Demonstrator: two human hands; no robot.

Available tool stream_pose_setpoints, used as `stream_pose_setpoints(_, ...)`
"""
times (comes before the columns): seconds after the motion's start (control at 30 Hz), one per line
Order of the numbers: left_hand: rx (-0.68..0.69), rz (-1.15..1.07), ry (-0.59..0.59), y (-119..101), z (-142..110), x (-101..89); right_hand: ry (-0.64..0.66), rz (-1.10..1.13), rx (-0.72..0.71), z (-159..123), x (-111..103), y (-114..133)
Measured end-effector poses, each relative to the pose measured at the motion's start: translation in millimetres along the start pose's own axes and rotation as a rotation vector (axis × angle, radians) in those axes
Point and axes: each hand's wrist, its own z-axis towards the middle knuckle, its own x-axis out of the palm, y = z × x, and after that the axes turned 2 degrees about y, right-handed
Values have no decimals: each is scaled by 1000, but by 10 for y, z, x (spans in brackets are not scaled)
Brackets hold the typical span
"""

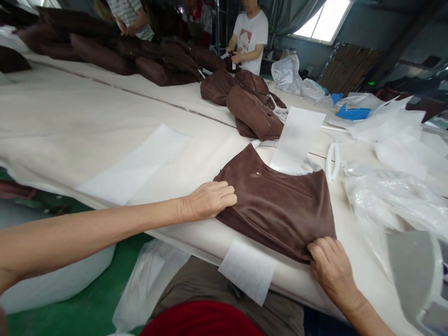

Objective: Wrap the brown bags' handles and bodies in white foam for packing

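Observation:
A brown handbag (pixel 276 200) with a zipper across its upper side lies on the cloth-covered table (pixel 87 116) in front of me. My left hand (pixel 213 199) is closed on the bag's left edge, fingers curled over it. At the bag's lower right corner, my right hand (pixel 331 263) pinches the brown material. A white paper sheet (pixel 297 137) touches the bag's far edge. Just right of the bag lies a white looped strip (pixel 332 161). Another white sheet (pixel 248 270) hangs over the table's front edge near my lap.
Several more brown bags (pixel 254 105) are piled farther back. Clear plastic bags (pixel 395 196) spread over the right side, near a grey machine part (pixel 413 270). A thin white sheet (pixel 136 163) lies at left. Across the table stands a person in a white T-shirt (pixel 250 37).

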Motion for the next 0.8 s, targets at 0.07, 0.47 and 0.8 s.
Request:
stream_pose_setpoints(0.07, -18, -40, -48, 61, -88, 7, 8, -24, -38, -5, 11, -40)
stream_pose_setpoints(0.47, -223, -430, 192, 270, -255, -263, 73, -107, -190, -55, 113, -270)
stream_pose_setpoints(0.8, 10, -406, 36, -294, 858, -316, 90, -60, -140, -53, 182, -235)
